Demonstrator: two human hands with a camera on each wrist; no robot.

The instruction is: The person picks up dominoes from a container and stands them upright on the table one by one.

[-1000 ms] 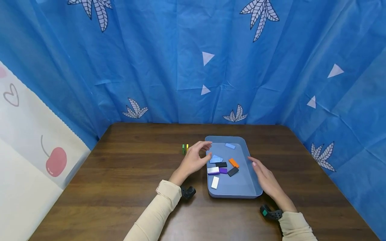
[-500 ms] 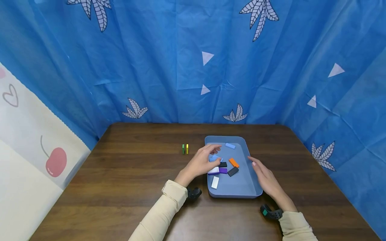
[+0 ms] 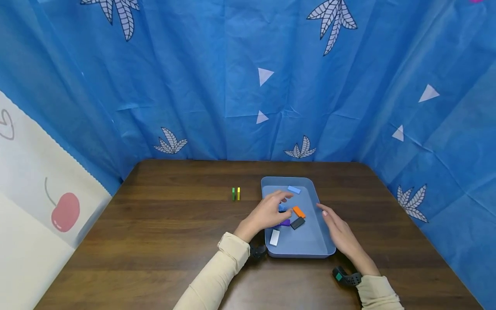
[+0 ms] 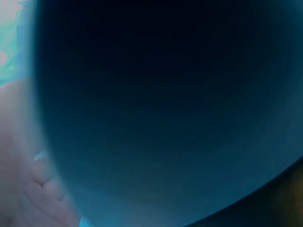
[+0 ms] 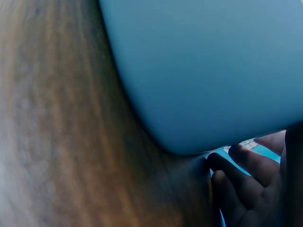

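Observation:
Over the left side of a grey-blue tray (image 3: 308,243), my left hand (image 3: 266,213) reaches in with thumb and fingers apart; no block shows between them. Just right of its fingertips lie an orange block (image 3: 299,212) and a dark grey block (image 3: 298,223). A purple block (image 3: 286,222) and a light blue block (image 3: 282,207) are partly hidden by this hand. A white block (image 3: 274,237) lies nearer the front, another blue block (image 3: 294,189) at the back. My right hand (image 3: 342,234), fingers extended, rests along the tray's right rim. In the right wrist view its fingers (image 5: 255,165) are beside the tray's wall (image 5: 203,75).
Left of the tray, a green block (image 3: 233,194) and a yellow block (image 3: 238,193) stand side by side on the brown wooden table (image 3: 174,224). A blue curtain (image 3: 217,77) hangs behind the table. The left wrist view is mostly filled by a dark, blurred blue surface.
My left hand has moved right from the tray's left rim to over the blocks, covering several of them. The right hand stays at the right rim. The head view has shifted slightly.

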